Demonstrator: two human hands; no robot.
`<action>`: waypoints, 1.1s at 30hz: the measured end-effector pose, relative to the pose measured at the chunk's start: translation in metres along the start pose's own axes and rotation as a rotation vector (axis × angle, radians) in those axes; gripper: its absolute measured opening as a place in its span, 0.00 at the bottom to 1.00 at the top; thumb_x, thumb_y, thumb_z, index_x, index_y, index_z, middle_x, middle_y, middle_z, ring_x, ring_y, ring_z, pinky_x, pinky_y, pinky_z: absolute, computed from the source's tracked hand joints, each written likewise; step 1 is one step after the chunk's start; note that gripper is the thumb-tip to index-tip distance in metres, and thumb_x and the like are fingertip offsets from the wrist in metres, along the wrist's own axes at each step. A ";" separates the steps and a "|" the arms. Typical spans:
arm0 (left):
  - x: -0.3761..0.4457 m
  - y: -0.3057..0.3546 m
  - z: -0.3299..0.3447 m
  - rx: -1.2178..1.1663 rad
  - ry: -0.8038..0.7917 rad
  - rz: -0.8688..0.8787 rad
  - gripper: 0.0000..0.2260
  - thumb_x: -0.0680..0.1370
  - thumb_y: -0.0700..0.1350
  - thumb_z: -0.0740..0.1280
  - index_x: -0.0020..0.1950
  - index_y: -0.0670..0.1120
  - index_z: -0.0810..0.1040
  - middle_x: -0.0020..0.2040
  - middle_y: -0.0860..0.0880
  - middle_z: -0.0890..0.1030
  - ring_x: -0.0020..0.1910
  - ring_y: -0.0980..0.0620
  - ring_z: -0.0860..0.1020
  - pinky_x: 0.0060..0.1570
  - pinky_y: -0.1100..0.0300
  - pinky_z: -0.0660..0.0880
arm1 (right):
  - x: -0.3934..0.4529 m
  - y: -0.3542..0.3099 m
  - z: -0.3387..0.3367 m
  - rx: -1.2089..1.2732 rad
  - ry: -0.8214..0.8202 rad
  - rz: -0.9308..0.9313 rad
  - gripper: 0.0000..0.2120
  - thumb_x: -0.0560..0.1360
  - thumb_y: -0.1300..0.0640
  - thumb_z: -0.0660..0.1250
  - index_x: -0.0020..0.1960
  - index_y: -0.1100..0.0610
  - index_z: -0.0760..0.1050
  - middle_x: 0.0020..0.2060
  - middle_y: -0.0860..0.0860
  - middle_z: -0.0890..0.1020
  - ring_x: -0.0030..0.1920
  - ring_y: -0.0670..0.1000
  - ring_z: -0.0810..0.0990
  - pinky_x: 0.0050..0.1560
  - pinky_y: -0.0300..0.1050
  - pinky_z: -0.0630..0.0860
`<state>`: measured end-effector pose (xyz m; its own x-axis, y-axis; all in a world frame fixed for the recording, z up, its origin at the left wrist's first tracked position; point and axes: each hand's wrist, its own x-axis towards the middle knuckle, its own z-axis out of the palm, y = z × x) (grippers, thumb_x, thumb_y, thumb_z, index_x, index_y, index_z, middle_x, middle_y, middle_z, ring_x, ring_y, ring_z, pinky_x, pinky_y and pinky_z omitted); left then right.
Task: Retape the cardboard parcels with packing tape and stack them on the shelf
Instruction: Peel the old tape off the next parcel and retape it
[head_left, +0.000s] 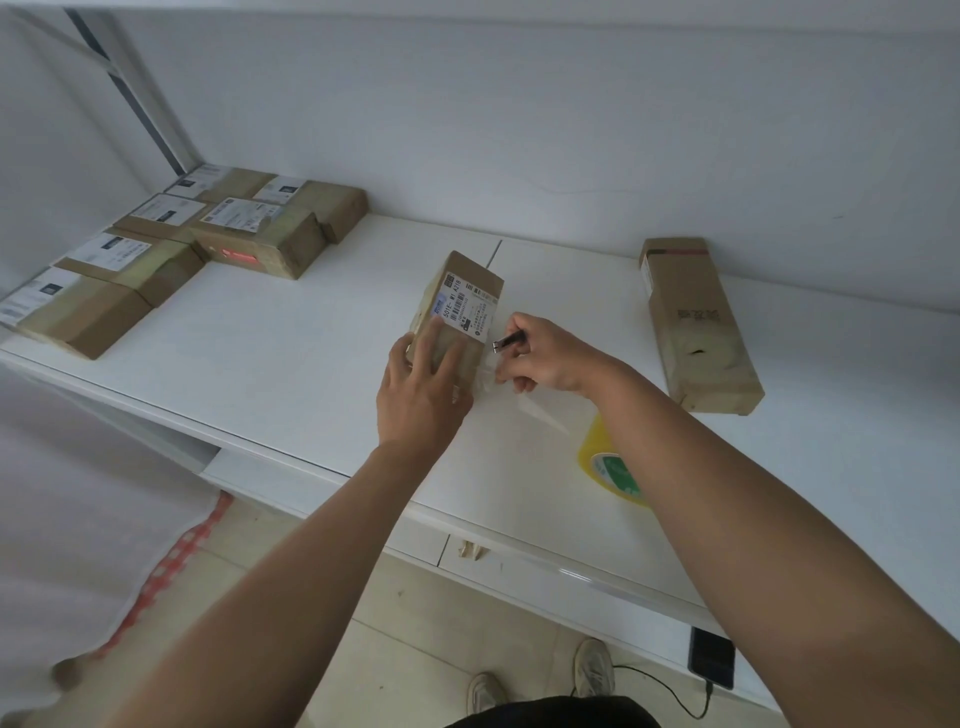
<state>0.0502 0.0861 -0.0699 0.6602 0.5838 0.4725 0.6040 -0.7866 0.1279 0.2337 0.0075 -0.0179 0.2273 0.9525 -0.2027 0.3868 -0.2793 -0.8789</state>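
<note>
A small cardboard parcel (464, 301) with a white shipping label lies on the white shelf top (291, 353). My left hand (423, 387) rests on its near end, fingers spread flat along the top. My right hand (545, 356) grips a small dark cutter (509, 341) just right of the parcel and touches a strip of clear tape (524, 397) that runs from the parcel toward the yellow tape roll (605, 460). My right forearm partly hides the roll.
Several taped parcels (249, 234) with labels are grouped at the back left corner. A long cardboard parcel (693, 322) lies at the right. A black phone (710, 657) with a cable sits on the near right edge. Below is tiled floor with my shoes.
</note>
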 end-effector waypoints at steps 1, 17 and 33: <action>0.000 0.000 0.001 0.004 -0.004 0.002 0.27 0.68 0.45 0.77 0.65 0.49 0.76 0.72 0.44 0.70 0.62 0.33 0.72 0.44 0.44 0.81 | 0.000 0.000 -0.001 -0.001 0.001 0.002 0.16 0.73 0.68 0.72 0.44 0.54 0.66 0.44 0.62 0.81 0.31 0.49 0.80 0.36 0.43 0.77; 0.013 -0.026 -0.005 -0.386 -0.029 -0.379 0.27 0.74 0.65 0.57 0.63 0.49 0.76 0.70 0.49 0.70 0.71 0.37 0.62 0.70 0.42 0.62 | 0.012 0.009 0.004 -0.125 -0.109 0.160 0.12 0.75 0.66 0.70 0.48 0.56 0.67 0.43 0.55 0.84 0.35 0.50 0.81 0.36 0.41 0.76; 0.014 -0.046 -0.005 -0.344 -0.113 -0.270 0.29 0.76 0.66 0.53 0.68 0.50 0.74 0.74 0.50 0.68 0.75 0.40 0.60 0.71 0.40 0.61 | 0.035 0.015 0.031 -0.525 -0.164 0.246 0.08 0.76 0.63 0.66 0.48 0.56 0.67 0.38 0.54 0.78 0.34 0.51 0.76 0.29 0.40 0.72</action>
<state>0.0293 0.1298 -0.0648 0.5557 0.7805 0.2862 0.5902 -0.6129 0.5253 0.2197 0.0405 -0.0515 0.2418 0.8469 -0.4735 0.7396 -0.4768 -0.4750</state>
